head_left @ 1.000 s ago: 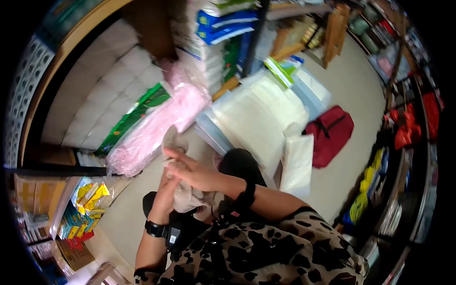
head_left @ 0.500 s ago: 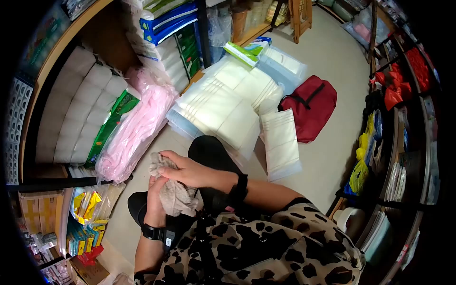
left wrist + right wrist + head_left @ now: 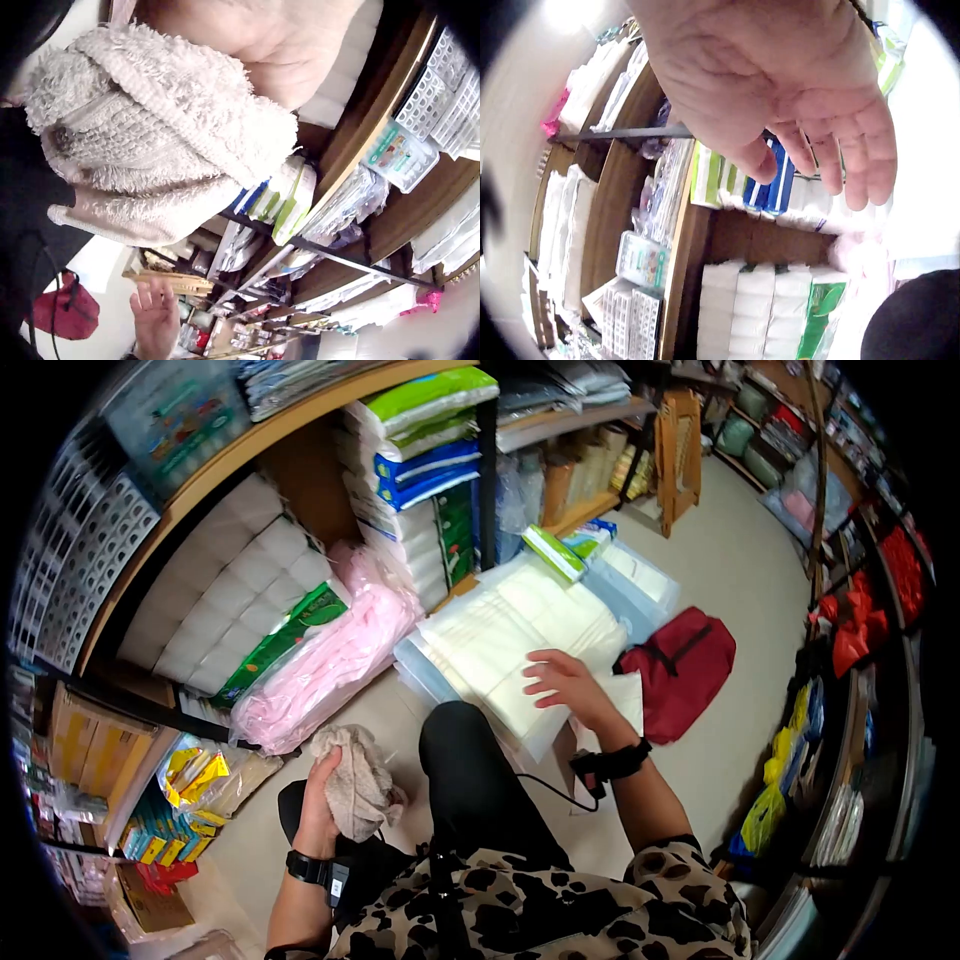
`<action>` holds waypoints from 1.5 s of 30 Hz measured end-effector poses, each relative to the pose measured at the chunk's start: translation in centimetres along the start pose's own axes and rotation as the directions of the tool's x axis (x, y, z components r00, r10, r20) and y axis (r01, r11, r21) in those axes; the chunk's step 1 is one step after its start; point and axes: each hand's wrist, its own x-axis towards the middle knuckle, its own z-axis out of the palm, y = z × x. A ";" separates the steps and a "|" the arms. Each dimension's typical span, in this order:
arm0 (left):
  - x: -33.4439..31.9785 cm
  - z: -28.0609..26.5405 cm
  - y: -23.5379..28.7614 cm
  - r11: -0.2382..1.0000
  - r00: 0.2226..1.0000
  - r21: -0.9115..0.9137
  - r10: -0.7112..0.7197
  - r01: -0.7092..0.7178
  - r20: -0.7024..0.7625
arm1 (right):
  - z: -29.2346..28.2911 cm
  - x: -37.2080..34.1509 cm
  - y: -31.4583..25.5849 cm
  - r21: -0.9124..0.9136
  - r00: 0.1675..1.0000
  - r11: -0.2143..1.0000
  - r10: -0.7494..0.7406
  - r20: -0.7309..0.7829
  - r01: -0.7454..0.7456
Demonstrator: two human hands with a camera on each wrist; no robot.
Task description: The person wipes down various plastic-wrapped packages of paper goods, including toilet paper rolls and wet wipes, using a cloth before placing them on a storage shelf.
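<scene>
Left fingers: curled round a bunched, light-coloured cloth [image 3: 355, 780], its loose folds hanging out beyond the left hand [image 3: 318, 800].
Right fingers: wide, slightly bent and apart, holding nothing; the right hand [image 3: 565, 685] appears over the white packs [image 3: 520, 625], with no contact to be seen.
Cloth: off the floor [image 3: 750, 550], beside the black-clad knee [image 3: 460, 760], thick and looped in texture.
Progress: the cloth is lifted and gathered in one hand; it is neither spread nor set down. How much is left, I cannot tell.
White packs: flat on the floor, near its edge along the shelving, with a green-and-white box [image 3: 555, 553] on their far end.
Red bag: [image 3: 685, 675] on the floor, just beside the packs.
Pink bundle: [image 3: 320, 650] in clear plastic, along the floor's left edge, before the shelved white rolls [image 3: 240, 580].
</scene>
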 end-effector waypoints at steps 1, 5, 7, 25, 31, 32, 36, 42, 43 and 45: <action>0.0 -0.8 0.0 1.000 0.995 -0.012 0.020 -0.021 -0.098 | -0.7 0.2 -0.9 0.022 0.999 1.000 0.013 -0.032 -0.013; 0.6 -5.6 0.3 0.996 0.998 -0.094 -0.009 0.002 -0.068 | -4.0 3.9 -1.8 0.123 0.987 0.992 0.044 -0.154 -0.025; 0.6 -6.6 0.6 0.993 0.997 -0.120 -0.025 0.015 -0.077 | -5.9 6.0 -1.5 0.152 0.982 0.988 0.047 -0.185 -0.019; 2.4 -11.3 2.7 0.912 0.979 -0.410 -0.076 -0.009 -0.190 | -7.0 23.9 -5.5 -0.069 0.962 0.998 -0.009 -0.274 -0.010; 3.1 -12.5 2.6 0.873 0.991 -0.487 -0.058 -0.007 -0.117 | 0.7 28.0 -17.3 -0.390 0.773 0.789 -0.586 -0.243 0.475; 3.0 -12.9 2.4 0.880 0.991 -0.474 -0.043 -0.024 -0.130 | 1.6 28.8 -18.4 -0.548 0.637 0.633 -0.739 -0.218 0.547; 2.0 -13.3 2.5 0.862 0.986 -0.502 -0.023 -0.065 -0.165 | 6.8 27.1 -24.0 -0.928 0.266 0.000 -0.958 0.106 0.373; 1.5 -14.5 2.6 0.853 0.986 -0.514 0.013 -0.096 -0.164 | 12.3 28.1 -25.3 -0.958 0.360 -0.279 -0.888 0.285 0.070; 1.3 -14.5 2.6 0.843 0.987 -0.532 -0.005 -0.083 -0.162 | 12.9 28.3 -25.5 -0.979 0.355 -0.189 -0.912 0.205 0.081; 1.2 -15.0 2.3 0.873 0.986 -0.476 0.025 -0.103 -0.166 | 11.8 30.5 -24.7 -0.965 0.291 -0.203 -0.925 0.244 0.166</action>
